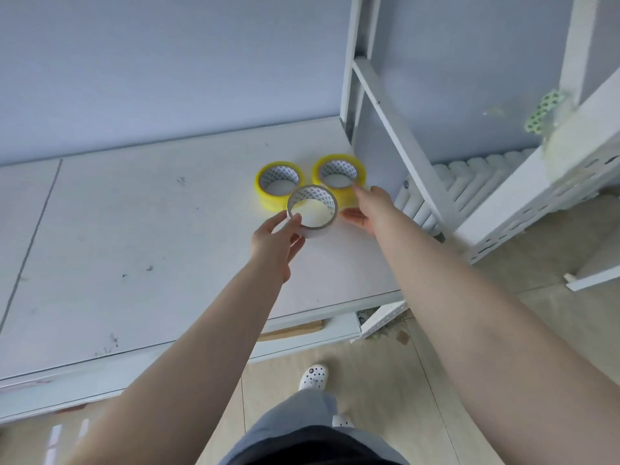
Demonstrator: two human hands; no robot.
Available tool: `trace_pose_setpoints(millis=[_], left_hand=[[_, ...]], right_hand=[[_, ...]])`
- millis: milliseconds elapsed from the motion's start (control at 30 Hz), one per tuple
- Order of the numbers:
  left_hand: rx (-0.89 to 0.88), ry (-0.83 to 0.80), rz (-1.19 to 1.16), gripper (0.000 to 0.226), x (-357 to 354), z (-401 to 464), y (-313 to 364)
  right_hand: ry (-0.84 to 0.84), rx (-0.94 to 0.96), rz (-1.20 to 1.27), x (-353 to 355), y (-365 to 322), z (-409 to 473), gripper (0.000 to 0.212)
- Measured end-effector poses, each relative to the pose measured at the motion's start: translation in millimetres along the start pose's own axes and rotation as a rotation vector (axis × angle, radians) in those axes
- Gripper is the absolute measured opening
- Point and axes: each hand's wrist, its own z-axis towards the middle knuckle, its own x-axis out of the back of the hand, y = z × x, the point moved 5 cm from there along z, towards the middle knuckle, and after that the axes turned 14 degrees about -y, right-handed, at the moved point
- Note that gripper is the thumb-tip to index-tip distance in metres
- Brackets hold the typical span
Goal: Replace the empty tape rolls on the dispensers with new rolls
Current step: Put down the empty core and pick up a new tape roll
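Two full yellow tape rolls lie flat on the white table (134,236), the left yellow roll (268,196) and the right yellow roll (339,162) side by side near the table's right end. In front of them is an empty cardboard core (327,203), pale and thin-walled. My left hand (275,239) pinches the core's near-left wall between thumb and fingers. My right hand (369,209) is just right of the core, fingers spread, one fingertip touching the right yellow roll's edge. No dispenser is in view.
A white metal shelf frame (399,135) rises at the table's right end. White tubes (469,176) lie stacked behind it. A green-patterned roll (543,109) hangs on the frame at the right. My feet in white clogs (313,377) stand on the tiled floor below.
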Motion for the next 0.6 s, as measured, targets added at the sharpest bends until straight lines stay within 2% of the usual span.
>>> trace_pose_setpoints(millis=[67,200,300,467,600], left_hand=[[-0.003,-0.001,-0.005,0.044,3.3,5.0,4.4],[-0.013,0.009,-0.012,0.044,6.9,13.8,15.0],[-0.021,0.003,-0.010,0.043,2.2,17.8,22.6],[-0.062,-0.029,-0.043,0.037,-20.6,27.9,39.1],[-0.087,-0.033,-0.021,0.043,-46.7,50.8,49.9]], right_hand=[[-0.006,-0.029,-0.027,-1.7,-2.1,12.3,0.065],[-0.021,-0.036,-0.046,-5.8,-4.6,28.4,0.044],[-0.021,-0.026,-0.002,-5.6,-5.7,30.0,0.040],[-0.020,-0.003,0.027,3.7,4.1,3.0,0.038],[-0.031,-0.006,0.081,15.4,29.1,-38.7,0.036]])
